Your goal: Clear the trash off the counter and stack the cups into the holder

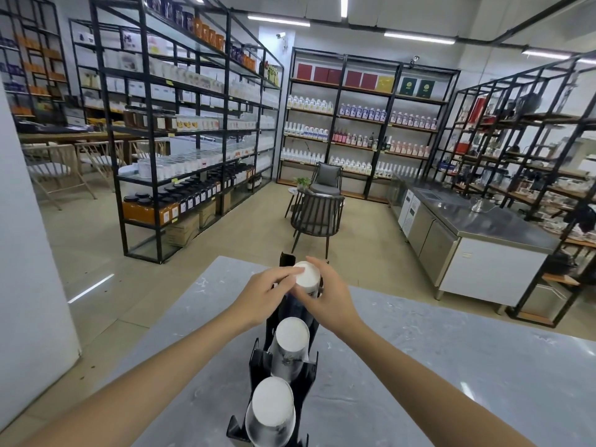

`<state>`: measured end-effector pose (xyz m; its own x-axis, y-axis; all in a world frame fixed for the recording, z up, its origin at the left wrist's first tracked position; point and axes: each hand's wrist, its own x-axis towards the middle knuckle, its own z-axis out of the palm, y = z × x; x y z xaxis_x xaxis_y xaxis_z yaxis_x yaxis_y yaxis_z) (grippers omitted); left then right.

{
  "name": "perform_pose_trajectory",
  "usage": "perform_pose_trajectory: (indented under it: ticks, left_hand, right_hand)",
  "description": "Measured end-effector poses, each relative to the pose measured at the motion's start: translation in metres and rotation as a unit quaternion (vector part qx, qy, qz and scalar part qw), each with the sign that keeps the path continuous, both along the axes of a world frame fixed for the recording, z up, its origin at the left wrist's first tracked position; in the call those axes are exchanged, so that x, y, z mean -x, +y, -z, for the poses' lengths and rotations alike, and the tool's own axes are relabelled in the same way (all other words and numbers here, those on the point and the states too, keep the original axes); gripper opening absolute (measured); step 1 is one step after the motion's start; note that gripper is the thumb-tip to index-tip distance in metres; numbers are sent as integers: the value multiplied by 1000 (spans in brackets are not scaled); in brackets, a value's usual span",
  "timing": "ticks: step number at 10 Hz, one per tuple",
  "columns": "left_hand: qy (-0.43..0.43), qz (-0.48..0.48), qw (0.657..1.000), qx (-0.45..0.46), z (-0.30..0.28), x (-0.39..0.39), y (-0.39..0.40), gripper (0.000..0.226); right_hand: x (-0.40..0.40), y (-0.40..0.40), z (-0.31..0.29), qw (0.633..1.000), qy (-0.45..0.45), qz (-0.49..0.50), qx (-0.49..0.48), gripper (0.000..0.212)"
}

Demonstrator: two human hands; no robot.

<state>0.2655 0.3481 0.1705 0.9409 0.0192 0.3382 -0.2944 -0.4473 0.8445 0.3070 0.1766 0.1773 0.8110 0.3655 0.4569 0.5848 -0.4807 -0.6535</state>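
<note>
A black cup holder (262, 362) with three slots in a row stands on the grey marble counter (435, 366). Upside-down white cup stacks fill the near slot (272, 406) and the middle slot (292, 338). A third white cup stack (308, 276) sits upside down at the far slot. My left hand (263, 298) presses on its left side, fingertips on the flat bottom. My right hand (329, 296) wraps its right side. Both hands grip this stack together.
The counter's far edge runs just behind the holder. Beyond it are a dark chair (317, 216) with a small table, tall black shelving (180, 124) full of bottles and jars, and a steel work counter (483, 221) at the right.
</note>
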Motion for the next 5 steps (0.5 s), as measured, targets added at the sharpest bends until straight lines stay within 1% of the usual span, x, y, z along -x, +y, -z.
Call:
perform_pose_trajectory:
  ticks: [1,2,3,4,5]
  left_hand:
    - [-10,3,1000,5,7,5,0,34]
    - [-8,12,1000,-8,7,8,3,36]
    - [-17,2,996,-83,2,12,7,41]
    - [-61,-20,984,-169,-16,25,12,46]
    - [-120,-26,961,-247,-41,40,15,49]
  right_hand:
    - [1,1,0,1000,4,-5,12,54]
    - [1,1,-4,999,-1,-14,40,56]
    - [7,-4,-10,996,-7,-27,79,62]
    - [11,-15,-26,994,-31,-13,104,76]
    - [12,-26,-50,988,-96,10,119,74]
